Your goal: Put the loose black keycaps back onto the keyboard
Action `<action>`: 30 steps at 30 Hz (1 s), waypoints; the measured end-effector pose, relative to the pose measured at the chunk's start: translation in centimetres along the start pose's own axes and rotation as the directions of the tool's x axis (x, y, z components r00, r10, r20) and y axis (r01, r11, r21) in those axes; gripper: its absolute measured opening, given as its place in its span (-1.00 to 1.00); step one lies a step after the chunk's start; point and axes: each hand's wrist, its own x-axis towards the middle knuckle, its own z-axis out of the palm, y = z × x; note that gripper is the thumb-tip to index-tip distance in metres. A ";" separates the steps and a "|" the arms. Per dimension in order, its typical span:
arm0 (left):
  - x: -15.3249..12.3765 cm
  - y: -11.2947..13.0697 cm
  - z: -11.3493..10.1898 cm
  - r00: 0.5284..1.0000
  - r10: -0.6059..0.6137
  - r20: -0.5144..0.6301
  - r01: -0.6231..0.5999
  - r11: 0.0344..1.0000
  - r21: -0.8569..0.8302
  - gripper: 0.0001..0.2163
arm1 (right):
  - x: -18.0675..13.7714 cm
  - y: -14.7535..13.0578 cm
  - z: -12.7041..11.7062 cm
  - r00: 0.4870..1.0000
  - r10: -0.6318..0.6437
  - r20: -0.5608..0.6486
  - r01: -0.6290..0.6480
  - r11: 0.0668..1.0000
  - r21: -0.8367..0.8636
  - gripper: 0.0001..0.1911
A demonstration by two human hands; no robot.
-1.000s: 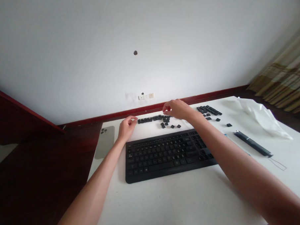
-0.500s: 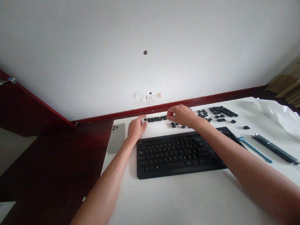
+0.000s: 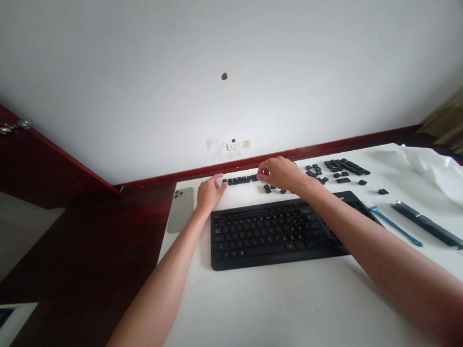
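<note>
A short row of black keycaps lies near the far edge of the white table. My left hand rests at the row's left end, thumb and forefinger apart, with the thumb close to the end keycap. At the other end, my right hand has its thumb and fingertips brought together on the last keycap of the row, which they partly cover. Nearer to me lies a black keyboard with many keys in place; my right forearm hides part of its right side.
Loose keycaps lie scattered to the right of my right hand. Farther right are a blue tool, a dark bar-shaped object and white plastic sheeting. A phone lies at the table's left edge.
The view has shifted slightly. My right hand's fingertips have come down onto the right end of the keycap row. My left hand stays at the left end.
</note>
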 end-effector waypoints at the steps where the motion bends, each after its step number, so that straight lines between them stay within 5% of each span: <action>1: 0.0 0.1 0.0 1.000 -0.007 0.007 0.006 1.000 0.010 -0.70 | 0.0 0.0 0.0 1.000 0.004 0.001 -0.004 1.000 0.001 -0.78; 11: -0.1 -0.1 0.2 0.999 -0.004 -0.037 0.002 0.999 -0.035 -0.90 | 0.0 -0.3 0.4 0.999 0.024 0.029 -0.023 0.999 -0.038 -0.77; 16: -0.1 -0.3 0.1 0.990 0.026 -0.140 -0.059 0.971 -0.233 -0.93 | 0.1 -0.5 0.9 1.000 -0.012 0.005 0.012 1.000 0.001 -0.80; 23: 0.3 0.3 0.2 0.996 0.082 -0.047 -0.090 0.688 -0.720 -0.69 | 0.4 -1.1 2.6 0.933 -0.333 -0.137 0.358 0.899 0.252 -0.78; 30: -0.1 0.9 0.2 0.980 0.176 0.093 -0.026 0.577 -0.816 -0.45 | 0.3 -1.9 4.0 0.867 -0.462 -0.188 0.498 0.824 0.271 -0.72</action>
